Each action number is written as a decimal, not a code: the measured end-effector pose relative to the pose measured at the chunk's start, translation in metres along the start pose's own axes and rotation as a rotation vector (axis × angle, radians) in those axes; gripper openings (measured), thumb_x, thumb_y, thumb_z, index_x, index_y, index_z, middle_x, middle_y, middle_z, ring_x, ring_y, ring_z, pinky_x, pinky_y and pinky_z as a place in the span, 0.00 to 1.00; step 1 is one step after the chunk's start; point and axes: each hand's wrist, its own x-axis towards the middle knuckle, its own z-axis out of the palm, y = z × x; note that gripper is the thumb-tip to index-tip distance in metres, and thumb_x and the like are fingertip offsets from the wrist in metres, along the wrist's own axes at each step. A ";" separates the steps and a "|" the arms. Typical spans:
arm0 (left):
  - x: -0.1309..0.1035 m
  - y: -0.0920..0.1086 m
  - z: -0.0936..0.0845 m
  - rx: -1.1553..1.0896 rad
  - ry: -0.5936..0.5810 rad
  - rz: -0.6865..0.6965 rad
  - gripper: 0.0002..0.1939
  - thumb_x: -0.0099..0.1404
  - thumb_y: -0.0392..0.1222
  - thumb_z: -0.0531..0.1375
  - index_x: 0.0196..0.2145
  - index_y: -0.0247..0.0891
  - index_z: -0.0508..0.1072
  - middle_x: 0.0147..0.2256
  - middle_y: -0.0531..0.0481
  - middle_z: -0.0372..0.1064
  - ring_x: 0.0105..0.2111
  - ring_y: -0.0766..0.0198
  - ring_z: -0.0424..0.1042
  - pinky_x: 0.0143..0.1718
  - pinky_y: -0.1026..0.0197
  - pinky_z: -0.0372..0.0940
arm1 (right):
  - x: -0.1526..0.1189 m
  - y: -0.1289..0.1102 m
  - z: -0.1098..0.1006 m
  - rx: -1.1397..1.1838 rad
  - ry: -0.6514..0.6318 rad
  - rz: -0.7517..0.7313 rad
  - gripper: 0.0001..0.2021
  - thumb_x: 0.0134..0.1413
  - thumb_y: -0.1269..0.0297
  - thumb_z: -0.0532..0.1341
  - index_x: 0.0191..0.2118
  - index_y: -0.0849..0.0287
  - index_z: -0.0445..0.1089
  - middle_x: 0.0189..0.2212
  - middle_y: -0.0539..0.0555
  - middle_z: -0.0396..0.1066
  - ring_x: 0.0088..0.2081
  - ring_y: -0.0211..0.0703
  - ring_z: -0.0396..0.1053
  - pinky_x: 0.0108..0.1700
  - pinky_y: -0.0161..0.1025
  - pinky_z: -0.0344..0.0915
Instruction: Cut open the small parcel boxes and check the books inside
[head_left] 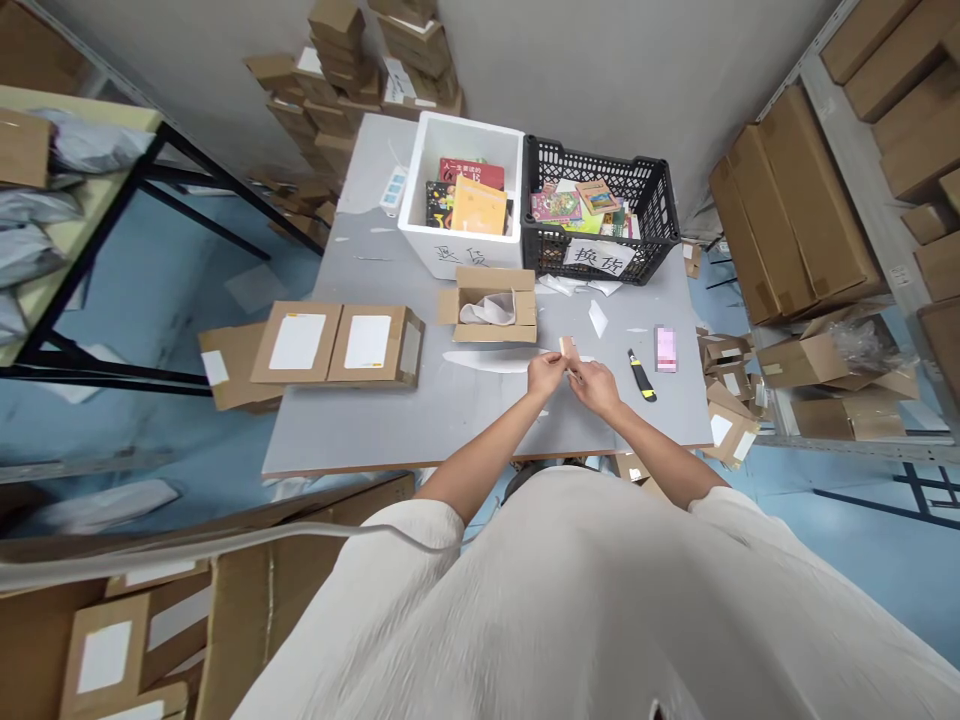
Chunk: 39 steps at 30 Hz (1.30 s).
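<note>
– Over the near half of the table [465, 430], a small pinkish item [568, 347] sits between your left hand [545, 374] and your right hand [598, 386]. How does each one hold it?

– Your right hand grips its near end between thumb and fingers. Your left has its fingertips pressed together and seems to pinch the item's left edge, though the exact contact is too small to tell.

– And where does that put it?

– Straight in front of you, to the right of the open carton [499, 332] and apart from it, to the left of the cutter [641, 376] and the phone [665, 349].

– So how do you do this bit well?

– I'd make your right hand the clamp and let your left do the fine work: small moves, light pads, pressure along the edge rather than across a face that might dent. Work over the table, so a slip lands on it.

– Anything to watch?

– The cutter lies just beyond your right forearm, and you can't tell from here whether its blade is out. I'd swing that elbow wide of it, and tip the item towards you if you need a clearer look.
</note>
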 end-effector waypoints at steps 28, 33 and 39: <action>-0.018 -0.006 0.017 -0.236 -0.147 -0.063 0.26 0.62 0.66 0.75 0.39 0.39 0.83 0.38 0.45 0.83 0.42 0.54 0.82 0.48 0.54 0.76 | -0.007 -0.004 -0.006 0.215 0.127 0.164 0.14 0.72 0.55 0.61 0.51 0.54 0.81 0.49 0.60 0.85 0.50 0.55 0.78 0.59 0.51 0.71; -0.013 0.002 0.006 -0.301 -0.082 -0.084 0.26 0.62 0.67 0.74 0.33 0.39 0.79 0.31 0.47 0.80 0.38 0.55 0.81 0.47 0.51 0.78 | -0.010 -0.004 -0.010 0.081 0.048 0.018 0.16 0.75 0.57 0.61 0.58 0.53 0.82 0.63 0.63 0.80 0.64 0.60 0.72 0.66 0.55 0.66; -0.010 0.008 0.002 -0.329 -0.002 -0.141 0.26 0.60 0.65 0.76 0.34 0.39 0.79 0.33 0.46 0.82 0.39 0.54 0.83 0.47 0.48 0.80 | -0.004 0.027 -0.019 0.400 0.151 0.380 0.20 0.64 0.50 0.67 0.55 0.57 0.80 0.51 0.63 0.84 0.51 0.57 0.78 0.57 0.53 0.75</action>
